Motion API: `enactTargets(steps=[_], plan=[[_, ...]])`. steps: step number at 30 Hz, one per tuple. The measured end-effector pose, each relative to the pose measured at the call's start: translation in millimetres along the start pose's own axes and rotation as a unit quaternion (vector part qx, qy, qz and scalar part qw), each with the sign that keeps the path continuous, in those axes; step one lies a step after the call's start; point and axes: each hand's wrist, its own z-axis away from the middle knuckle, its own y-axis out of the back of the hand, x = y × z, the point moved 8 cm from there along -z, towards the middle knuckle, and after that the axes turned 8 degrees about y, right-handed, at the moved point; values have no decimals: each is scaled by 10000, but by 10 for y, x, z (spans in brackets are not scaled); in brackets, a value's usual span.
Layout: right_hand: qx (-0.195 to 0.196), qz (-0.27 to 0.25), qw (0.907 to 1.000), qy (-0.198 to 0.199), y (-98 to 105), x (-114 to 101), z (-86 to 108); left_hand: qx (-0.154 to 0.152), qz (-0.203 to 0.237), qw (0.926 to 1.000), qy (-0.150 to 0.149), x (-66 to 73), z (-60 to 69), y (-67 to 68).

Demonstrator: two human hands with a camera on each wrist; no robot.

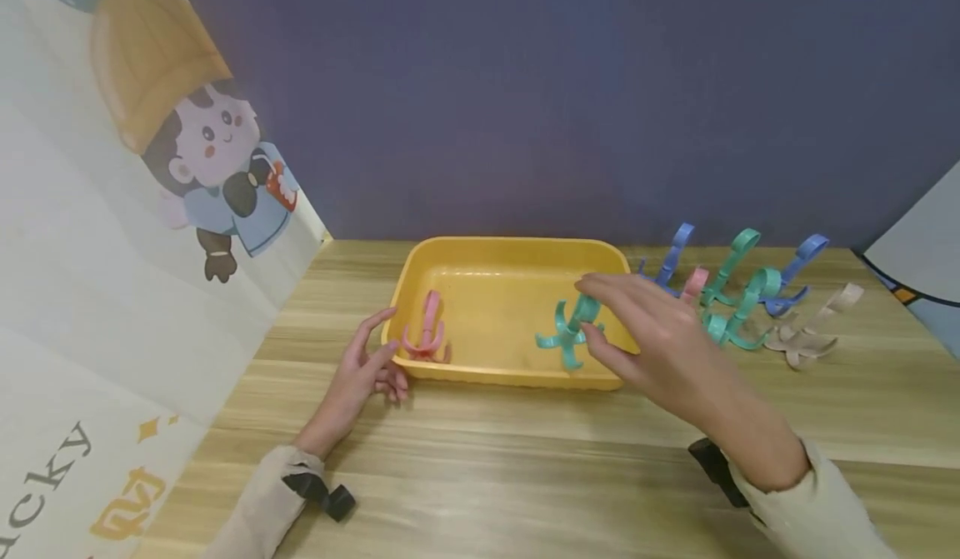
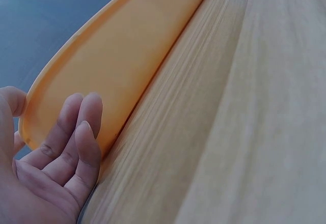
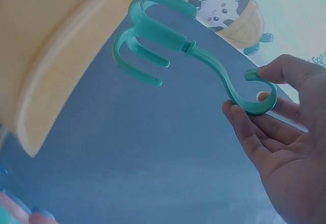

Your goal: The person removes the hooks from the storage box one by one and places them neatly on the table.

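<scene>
My right hand (image 1: pixel 660 334) pinches the curved top of a green claw hook (image 3: pixel 160 35) between thumb and fingers. Its several prongs point down over the right part of a yellow plastic tray (image 1: pixel 510 247); whether they touch its floor I cannot tell. At the tray's front left corner, my left hand (image 1: pixel 360 376) holds the rim, with thumb and index finger over the edge. The other fingers are bent beside the outer wall in the left wrist view. Inside the tray at the left stands a pink claw hook (image 1: pixel 429 326), prongs down.
Right of the tray stand several more hooks: blue ones (image 1: pixel 798 272), green ones (image 1: pixel 753 296), a beige one (image 1: pixel 810 338) and a pink one (image 1: pixel 695 282), partly hidden by my right hand. A dark blue panel (image 1: pixel 480 101) rises behind the wooden table (image 1: pixel 480 476).
</scene>
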Motion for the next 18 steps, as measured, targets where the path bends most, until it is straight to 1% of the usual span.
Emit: enactTargets(steps=[6, 9, 14, 18], plan=[[152, 324, 9994, 1, 179, -31, 81, -19, -9, 10000, 38, -11, 2, 3], [320, 314, 9990, 82, 266, -41, 124, -27, -9, 10000, 32, -12, -3, 9], [416, 333, 9986, 2, 425, -49, 198, -55, -17, 10000, 27, -17, -6, 6], [799, 271, 9964, 2, 608, -82, 218, -60, -9, 10000, 24, -18, -11, 7]])
